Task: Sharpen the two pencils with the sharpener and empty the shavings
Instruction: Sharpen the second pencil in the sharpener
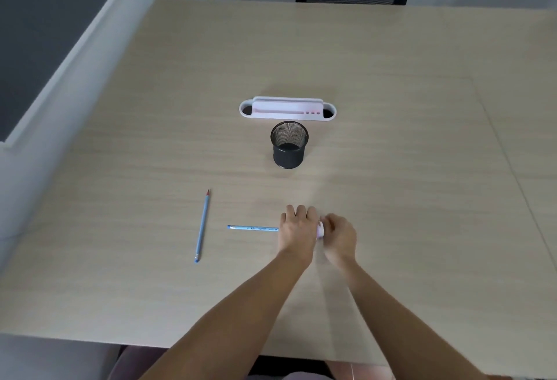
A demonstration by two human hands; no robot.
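One blue pencil is gripped by the left hand, its tip at the sharpener pinched by the right hand. The second pencil lies at nine o'clock on the surface.

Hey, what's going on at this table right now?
A person is sharpening a blue pencil: the left hand holds it level while the right hand has its grip on a small sharpener at its end. A second pencil lies apart on the table, its tip already pointed. A mesh cup stands beyond.
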